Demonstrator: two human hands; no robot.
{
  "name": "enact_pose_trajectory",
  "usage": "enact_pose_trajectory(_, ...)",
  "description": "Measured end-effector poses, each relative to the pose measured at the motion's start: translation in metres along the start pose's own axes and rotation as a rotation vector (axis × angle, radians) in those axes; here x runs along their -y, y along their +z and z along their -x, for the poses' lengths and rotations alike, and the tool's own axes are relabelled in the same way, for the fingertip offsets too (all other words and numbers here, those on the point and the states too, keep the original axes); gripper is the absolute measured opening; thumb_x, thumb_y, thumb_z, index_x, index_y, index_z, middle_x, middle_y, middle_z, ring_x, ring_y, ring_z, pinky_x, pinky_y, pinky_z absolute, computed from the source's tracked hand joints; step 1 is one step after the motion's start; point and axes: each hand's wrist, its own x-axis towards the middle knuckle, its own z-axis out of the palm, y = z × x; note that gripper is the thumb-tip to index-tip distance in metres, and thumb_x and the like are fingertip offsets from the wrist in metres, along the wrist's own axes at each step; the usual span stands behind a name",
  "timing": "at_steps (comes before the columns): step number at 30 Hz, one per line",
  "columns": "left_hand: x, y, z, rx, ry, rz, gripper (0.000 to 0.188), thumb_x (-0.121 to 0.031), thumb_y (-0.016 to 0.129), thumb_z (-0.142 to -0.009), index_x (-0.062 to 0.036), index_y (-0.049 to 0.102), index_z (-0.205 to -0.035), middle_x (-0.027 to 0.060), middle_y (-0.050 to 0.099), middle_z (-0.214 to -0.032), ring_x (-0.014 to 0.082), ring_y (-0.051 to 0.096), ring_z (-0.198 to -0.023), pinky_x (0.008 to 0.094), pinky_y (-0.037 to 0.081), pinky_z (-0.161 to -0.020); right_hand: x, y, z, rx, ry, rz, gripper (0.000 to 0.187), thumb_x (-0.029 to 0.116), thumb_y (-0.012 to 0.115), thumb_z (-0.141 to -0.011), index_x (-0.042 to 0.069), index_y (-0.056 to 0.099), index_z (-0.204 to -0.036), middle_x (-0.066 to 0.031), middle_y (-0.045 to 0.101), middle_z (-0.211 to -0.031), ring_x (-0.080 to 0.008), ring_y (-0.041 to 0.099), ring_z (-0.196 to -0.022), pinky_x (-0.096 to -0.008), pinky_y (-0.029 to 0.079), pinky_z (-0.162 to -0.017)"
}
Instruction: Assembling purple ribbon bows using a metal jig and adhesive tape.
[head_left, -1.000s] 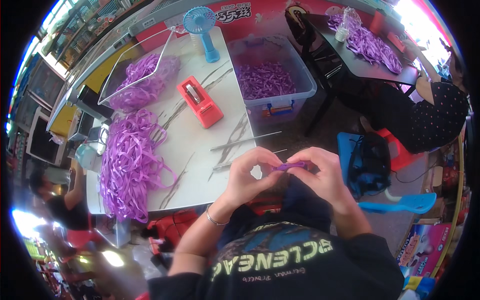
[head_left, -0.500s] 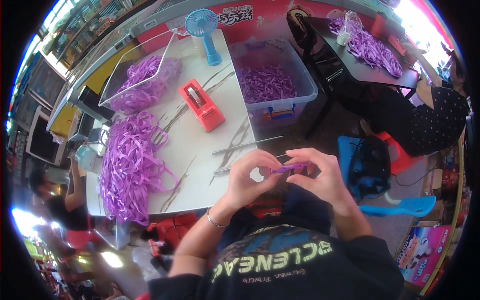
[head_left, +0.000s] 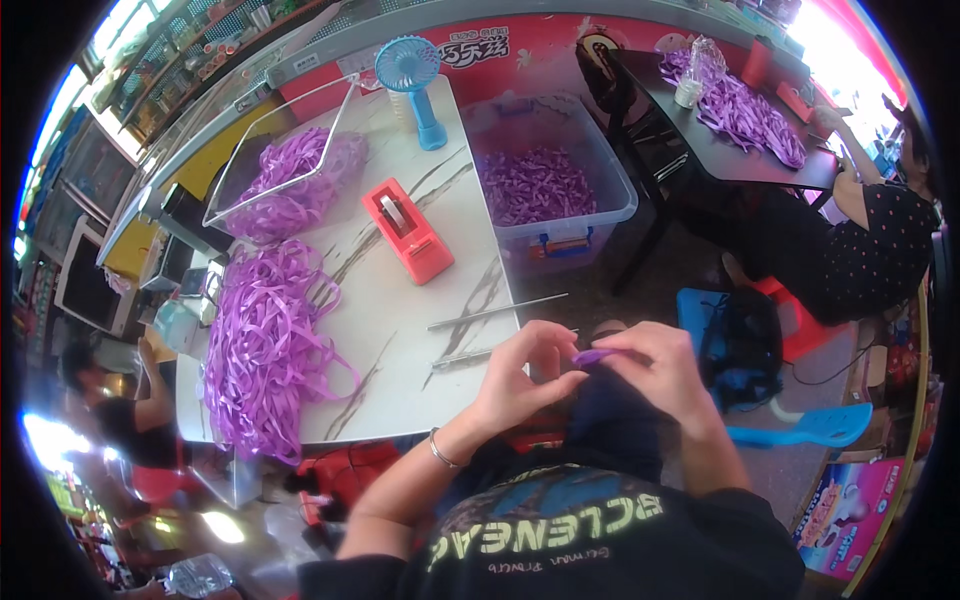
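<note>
In front of my body, over the table's near right corner, a short folded piece of purple ribbon (head_left: pixel 594 355) is held up between my hands. My right hand (head_left: pixel 662 368) pinches its right part between thumb and fingers. The curled fingers and thumb of my left hand (head_left: pixel 528 378) close around its left end; their exact contact is partly hidden. Two thin metal rods lie on the table beside my left hand, the farther rod (head_left: pixel 498 311) uncovered and the nearer rod (head_left: pixel 462 359) partly behind my fingers.
On the marbled table (head_left: pixel 370 335) are a heap of purple ribbon loops (head_left: pixel 265 350), a clear bin (head_left: pixel 285 190) of ribbon, a red tape dispenser (head_left: pixel 410 232) and a blue fan (head_left: pixel 412 85). A plastic tub (head_left: pixel 545 225) holds purple pieces. A person (head_left: pixel 850 240) sits at the dark table (head_left: pixel 730 165).
The ribbon piece has turned and shows less of its length between my fingers. Both hands sit slightly lower and farther right in the picture, and the whole scene has shifted down a little.
</note>
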Motion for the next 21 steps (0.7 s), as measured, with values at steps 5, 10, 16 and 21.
enact_pose_trajectory(5, 0.005, 0.021, -0.007, 0.083, -0.058, -0.055, 0.018, -0.009, 0.061, -0.08, -0.0028, 0.053, -0.095, 0.0023, 0.055, -0.077, 0.0075, 0.053, -0.069, 0.0227, 0.044, -0.061, -0.038, -0.018, 0.004, -0.15, 0.335, -0.195, 0.012, 0.003, 0.06, -0.08, -0.001, 0.063, -0.091, -0.0022, 0.063, -0.074, -0.0051, 0.056, -0.067, -0.0199, 0.044, -0.056)
enact_pose_trajectory(10, 0.029, 0.058, -0.014, 0.646, 0.186, -0.28, 0.019, -0.019, 0.061, -0.077, -0.0067, 0.054, -0.09, 0.0092, 0.056, -0.081, 0.0249, 0.057, -0.073, 0.0349, 0.047, -0.064, -0.095, -0.004, 0.018, -0.139, 0.539, -0.302, 0.014, 0.008, 0.057, -0.082, -0.001, 0.062, -0.092, -0.0046, 0.064, -0.074, -0.0074, 0.059, -0.068, -0.0204, 0.046, -0.062)
enact_pose_trajectory(16, 0.058, 0.087, -0.006, 0.911, 0.196, -0.377, 0.021, -0.02, 0.061, -0.077, -0.0062, 0.052, -0.089, 0.0107, 0.055, -0.082, 0.0294, 0.057, -0.078, 0.0396, 0.047, -0.065, -0.137, 0.031, 0.055, 0.024, 0.544, 0.023, 0.017, 0.017, 0.065, -0.074, 0.005, 0.066, -0.086, -0.011, 0.064, -0.076, -0.0191, 0.062, -0.07, -0.0294, 0.048, -0.064)
enact_pose_trajectory(21, 0.066, 0.089, 0.0, 0.959, 0.229, -0.393, 0.025, -0.023, 0.062, -0.075, -0.0051, 0.051, -0.088, 0.0115, 0.053, -0.081, 0.0298, 0.057, -0.078, 0.0399, 0.047, -0.064, -0.154, 0.054, 0.08, 0.193, 0.599, 0.086, 0.02, 0.021, 0.065, -0.073, 0.009, 0.067, -0.088, -0.0119, 0.064, -0.078, -0.0235, 0.062, -0.073, -0.033, 0.048, -0.067)
